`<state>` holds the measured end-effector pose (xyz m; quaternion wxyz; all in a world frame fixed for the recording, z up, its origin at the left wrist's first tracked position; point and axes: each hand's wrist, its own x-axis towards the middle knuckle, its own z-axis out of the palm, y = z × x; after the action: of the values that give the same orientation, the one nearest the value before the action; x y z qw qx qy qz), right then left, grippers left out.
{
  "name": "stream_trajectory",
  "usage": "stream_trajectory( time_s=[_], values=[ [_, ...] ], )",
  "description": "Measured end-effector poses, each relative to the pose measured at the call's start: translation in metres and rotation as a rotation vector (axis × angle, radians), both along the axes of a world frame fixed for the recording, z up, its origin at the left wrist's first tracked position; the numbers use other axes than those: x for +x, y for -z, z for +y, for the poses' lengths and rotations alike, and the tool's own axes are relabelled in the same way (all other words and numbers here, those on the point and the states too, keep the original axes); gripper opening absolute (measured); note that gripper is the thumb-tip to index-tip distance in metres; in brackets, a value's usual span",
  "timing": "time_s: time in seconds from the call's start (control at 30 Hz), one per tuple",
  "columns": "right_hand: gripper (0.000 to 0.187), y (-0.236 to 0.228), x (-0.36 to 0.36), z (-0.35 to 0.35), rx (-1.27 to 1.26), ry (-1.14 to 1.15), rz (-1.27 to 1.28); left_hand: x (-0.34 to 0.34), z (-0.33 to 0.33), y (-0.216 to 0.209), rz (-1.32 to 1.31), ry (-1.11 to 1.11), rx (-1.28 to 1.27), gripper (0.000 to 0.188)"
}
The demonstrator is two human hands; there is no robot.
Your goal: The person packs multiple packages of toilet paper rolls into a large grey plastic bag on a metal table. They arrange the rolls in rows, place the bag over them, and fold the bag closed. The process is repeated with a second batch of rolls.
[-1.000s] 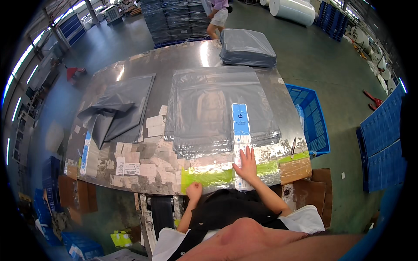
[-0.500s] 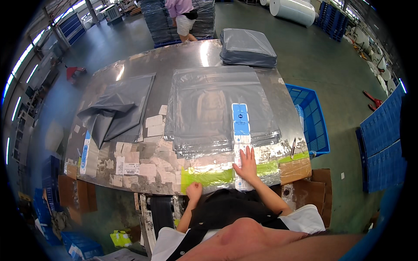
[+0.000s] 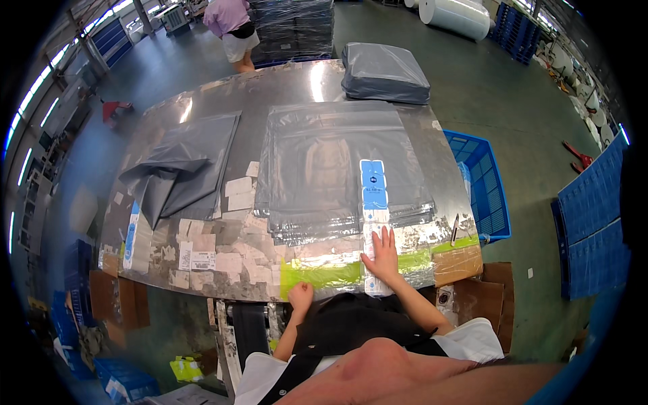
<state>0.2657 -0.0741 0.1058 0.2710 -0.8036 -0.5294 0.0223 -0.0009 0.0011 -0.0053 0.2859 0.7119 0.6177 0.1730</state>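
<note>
While a person (image 3: 231, 28) walked left beyond the worktop (image 3: 229, 94), the right hand (image 3: 383, 259) stayed spread on the label strip (image 3: 374, 185), which overlapped grey bags (image 3: 320, 158), near right; the left hand (image 3: 301, 294) stayed curled, contents unclear. Work seemed undisturbed.

White glare streaks the metal table (image 3: 253, 93) amid curving fisheye distortion.

Left hand (image 3: 301, 295) curled in a loose fist, right hand (image 3: 383, 259) palm down, fingers (image 3: 385, 236) pointing forward, thumb (image 3: 368, 262) out leftward, both forearms (image 3: 420, 305) reaching forward
</note>
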Motion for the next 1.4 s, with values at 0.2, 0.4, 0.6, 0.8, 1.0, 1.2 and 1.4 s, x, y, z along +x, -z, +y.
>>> stream_trajectory(
  time_s=[0.2, 0.4, 0.6, 0.8, 1.0, 1.2, 1.4],
  values=[
    [0.071, 0.001, 0.000, 0.000, -0.011, 0.003, 0.005, 0.000, 0.000, 0.001, 0.019, -0.006, 0.006, 0.026],
    [0.070, 0.002, 0.000, 0.001, -0.008, 0.005, 0.003, 0.000, -0.001, 0.000, -0.022, -0.008, 0.021, 0.025],
    [0.070, 0.001, 0.000, 0.000, -0.005, -0.003, -0.003, 0.000, 0.000, 0.000, -0.023, -0.011, 0.020, 0.024],
    [0.069, -0.001, 0.000, -0.001, 0.022, 0.003, 0.001, 0.000, 0.001, -0.002, -0.033, 0.004, 0.025, 0.024],
    [0.068, 0.004, 0.002, -0.001, 0.017, 0.022, 0.002, 0.001, 0.001, 0.000, -0.006, 0.012, 0.021, 0.025],
    [0.070, 0.003, 0.001, -0.002, 0.007, 0.047, 0.038, -0.005, 0.005, 0.013, -0.001, 0.040, -0.018, 0.025],
    [0.069, 0.006, 0.003, -0.006, 0.031, 0.064, 0.056, -0.006, 0.005, 0.015, 0.014, 0.071, -0.047, 0.028]
  ],
)
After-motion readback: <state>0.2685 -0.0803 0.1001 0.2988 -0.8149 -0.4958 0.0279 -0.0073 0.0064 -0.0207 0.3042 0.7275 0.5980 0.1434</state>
